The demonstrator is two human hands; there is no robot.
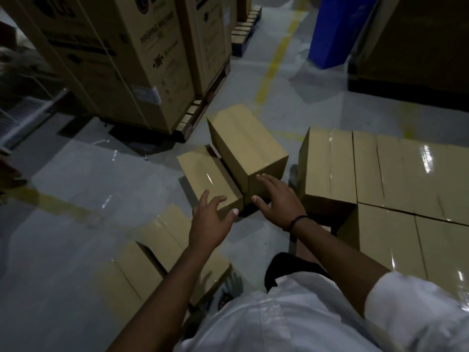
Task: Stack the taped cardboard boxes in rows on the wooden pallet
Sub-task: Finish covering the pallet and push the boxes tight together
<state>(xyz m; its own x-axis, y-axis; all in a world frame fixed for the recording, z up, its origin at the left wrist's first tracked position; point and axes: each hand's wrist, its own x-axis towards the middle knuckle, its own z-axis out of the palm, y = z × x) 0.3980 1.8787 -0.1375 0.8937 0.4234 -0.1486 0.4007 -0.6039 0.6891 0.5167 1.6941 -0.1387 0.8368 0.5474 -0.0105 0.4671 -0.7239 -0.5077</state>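
Two taped cardboard boxes lie on the grey floor ahead of me. The taller box leans tilted against the lower box. My left hand hovers with spread fingers over the near corner of the lower box. My right hand, a dark band on its wrist, reaches with spread fingers toward the near end of the taller box; contact is unclear. Neither hand holds anything. To the right, several taped boxes sit packed in rows, hiding whatever they stand on. More taped boxes lie on the floor under my left arm.
Tall washing machine cartons on a pallet stand at the back left. A blue bin and a large carton stand at the back right. Yellow lines cross the glossy floor. My dark shoe is near the rows.
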